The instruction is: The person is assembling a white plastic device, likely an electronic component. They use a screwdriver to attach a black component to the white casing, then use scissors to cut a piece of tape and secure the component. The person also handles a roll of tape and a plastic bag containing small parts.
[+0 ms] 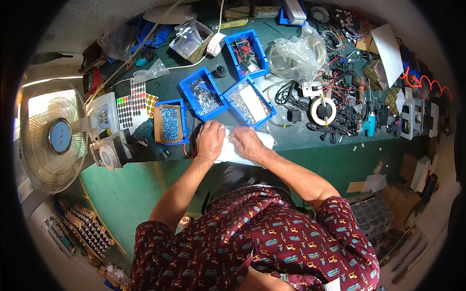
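Observation:
A smooth white casing [232,153] lies at the near edge of the workbench, close to my body. My left hand [209,141] is closed over its left end, the fingers bent across the top. My right hand [248,144] rests on the casing's middle with its fingers curled and drawn together; whether a small part is pinched in them is hidden. Just beyond my hands stand a blue bin [266,115] of small metal screws with a white strip laid across it, and another blue bin [221,111] of small metal parts.
To the left a blue bin [185,127] holds a carton of blue pieces, near a sticker sheet [136,105] and a fan [53,138]. A further blue bin [262,53] has red and dark parts. Tangled black cables [340,116], a white ring [315,111] and a teal screwdriver [371,123] lie right.

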The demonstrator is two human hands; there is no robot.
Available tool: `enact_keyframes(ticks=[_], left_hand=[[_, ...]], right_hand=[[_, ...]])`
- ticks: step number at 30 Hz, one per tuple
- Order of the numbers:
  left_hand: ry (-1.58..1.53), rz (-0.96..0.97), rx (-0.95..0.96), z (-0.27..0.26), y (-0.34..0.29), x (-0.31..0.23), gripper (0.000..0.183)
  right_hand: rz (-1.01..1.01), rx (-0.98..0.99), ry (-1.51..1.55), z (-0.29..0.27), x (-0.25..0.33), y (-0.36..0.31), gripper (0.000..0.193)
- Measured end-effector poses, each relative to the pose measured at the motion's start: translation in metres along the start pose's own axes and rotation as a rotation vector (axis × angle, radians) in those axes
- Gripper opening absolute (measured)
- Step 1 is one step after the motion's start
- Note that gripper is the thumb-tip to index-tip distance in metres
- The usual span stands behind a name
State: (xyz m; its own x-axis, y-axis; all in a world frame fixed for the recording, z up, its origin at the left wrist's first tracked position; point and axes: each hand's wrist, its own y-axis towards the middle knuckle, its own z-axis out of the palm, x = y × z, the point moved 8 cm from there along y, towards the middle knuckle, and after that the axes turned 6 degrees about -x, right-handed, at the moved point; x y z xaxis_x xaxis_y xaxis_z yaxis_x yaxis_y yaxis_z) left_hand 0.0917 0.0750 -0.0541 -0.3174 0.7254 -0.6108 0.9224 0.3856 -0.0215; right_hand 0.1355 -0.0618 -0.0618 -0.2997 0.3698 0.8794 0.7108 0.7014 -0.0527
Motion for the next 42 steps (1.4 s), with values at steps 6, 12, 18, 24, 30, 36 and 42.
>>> enact_keyframes(ticks=[6, 12, 18, 24, 30, 36, 42], left_hand=[[0.037, 0.009, 0.010, 0.001, -0.002, -0.002, 0.019], [0.048, -0.001, 0.024, 0.004, 0.000, -0.002, 0.019], [0.027, 0.044, -0.014, -0.006, 0.001, -0.008, 0.018], [0.022, 0.020, 0.008, 0.000, -0.001, 0.001, 0.019], [0.012, 0.041, 0.002, 0.002, -0.001, 0.000, 0.018], [0.016, 0.043, 0.003, 0.003, 0.001, -0.001, 0.019], [0.035, 0.024, 0.015, 0.002, 0.002, -0.001, 0.018]], right_hand=[[-0.072, -0.041, -0.046, -0.001, 0.012, 0.001, 0.008], [-0.095, -0.054, -0.038, -0.004, 0.010, 0.003, 0.008], [0.011, -0.098, 0.137, -0.018, 0.011, -0.005, 0.012], [0.102, -0.115, 0.043, -0.013, 0.004, -0.008, 0.011], [0.027, -0.123, 0.051, -0.011, 0.014, -0.007, 0.009], [0.102, -0.115, 0.039, -0.009, 0.008, -0.003, 0.009], [0.037, -0.089, 0.021, -0.010, 0.015, 0.002, 0.010]])
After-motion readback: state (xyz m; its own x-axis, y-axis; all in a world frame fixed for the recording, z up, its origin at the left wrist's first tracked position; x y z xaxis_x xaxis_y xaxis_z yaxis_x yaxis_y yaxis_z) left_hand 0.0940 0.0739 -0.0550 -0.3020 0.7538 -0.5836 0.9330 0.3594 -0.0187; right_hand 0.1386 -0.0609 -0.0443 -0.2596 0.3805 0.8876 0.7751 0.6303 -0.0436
